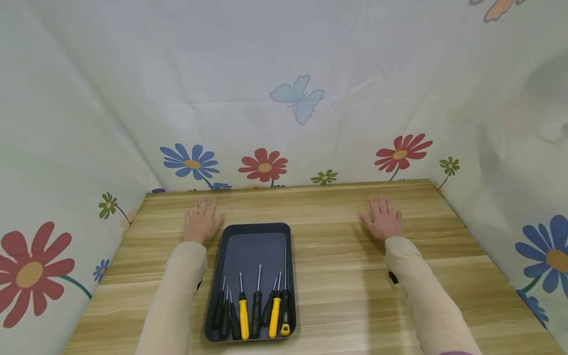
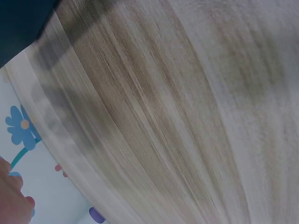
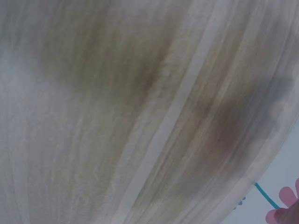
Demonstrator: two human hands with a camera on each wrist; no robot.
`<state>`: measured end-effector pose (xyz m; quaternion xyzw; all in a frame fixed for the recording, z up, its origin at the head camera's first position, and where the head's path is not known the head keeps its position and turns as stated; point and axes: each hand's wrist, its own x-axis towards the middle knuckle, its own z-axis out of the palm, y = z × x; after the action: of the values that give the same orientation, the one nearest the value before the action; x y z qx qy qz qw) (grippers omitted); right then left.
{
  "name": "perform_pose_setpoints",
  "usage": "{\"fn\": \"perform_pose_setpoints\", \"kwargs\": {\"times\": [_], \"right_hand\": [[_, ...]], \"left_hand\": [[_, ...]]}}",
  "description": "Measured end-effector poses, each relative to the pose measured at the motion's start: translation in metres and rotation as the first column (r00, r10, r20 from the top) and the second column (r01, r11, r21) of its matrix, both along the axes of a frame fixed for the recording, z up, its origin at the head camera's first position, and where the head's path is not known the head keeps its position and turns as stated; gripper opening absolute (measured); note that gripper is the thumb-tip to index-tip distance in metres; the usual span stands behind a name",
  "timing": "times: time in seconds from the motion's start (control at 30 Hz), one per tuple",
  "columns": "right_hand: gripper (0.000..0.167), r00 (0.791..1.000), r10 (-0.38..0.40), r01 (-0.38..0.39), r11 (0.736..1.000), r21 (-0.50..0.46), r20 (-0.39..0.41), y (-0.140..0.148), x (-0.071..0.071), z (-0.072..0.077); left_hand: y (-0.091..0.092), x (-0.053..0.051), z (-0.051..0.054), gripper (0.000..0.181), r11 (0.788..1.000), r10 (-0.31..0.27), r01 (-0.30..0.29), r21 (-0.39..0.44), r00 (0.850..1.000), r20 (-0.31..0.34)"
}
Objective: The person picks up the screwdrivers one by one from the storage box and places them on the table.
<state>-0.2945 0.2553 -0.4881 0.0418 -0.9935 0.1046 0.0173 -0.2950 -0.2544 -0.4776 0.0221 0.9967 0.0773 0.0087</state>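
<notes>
Left hand (image 1: 202, 223) and right hand (image 1: 383, 221) spread empty over the bench (image 1: 333, 256), where a tray (image 1: 251, 250) of screwdrivers (image 1: 244, 316) sits near the left; it's likely stiff, near-end heavy, best held by both sides.

There are two hands (image 1: 202, 224) (image 1: 384, 221), one tray (image 1: 253, 251) and eight screwdrivers (image 1: 256, 311).

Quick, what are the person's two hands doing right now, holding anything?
Left hand: open, holding nothing, near the tray.
Right hand: open, fingers spread, holding nothing.
</notes>
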Motion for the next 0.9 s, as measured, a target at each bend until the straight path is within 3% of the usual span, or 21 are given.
{"fn": "perform_pose_setpoints", "kwargs": {"times": [0.3,0.53,0.9], "right_hand": [[0.067,0.999,0.032,-0.032,0.999,0.017,0.007,0.002,0.0,-0.004],[0.067,0.997,0.083,-0.082,0.996,0.021,-0.009,-0.002,0.004,-0.002],[0.065,0.98,0.197,-0.195,0.979,0.061,-0.02,-0.011,0.014,0.005]], "left_hand": [[0.006,0.002,0.005,0.068,0.999,-0.041,0.041,0.01,0.999,0.01],[0.013,0.007,0.007,0.077,0.995,-0.095,0.096,0.039,0.994,-0.049],[0.016,0.019,0.006,0.067,0.98,-0.194,0.196,0.028,0.979,-0.07]]}}
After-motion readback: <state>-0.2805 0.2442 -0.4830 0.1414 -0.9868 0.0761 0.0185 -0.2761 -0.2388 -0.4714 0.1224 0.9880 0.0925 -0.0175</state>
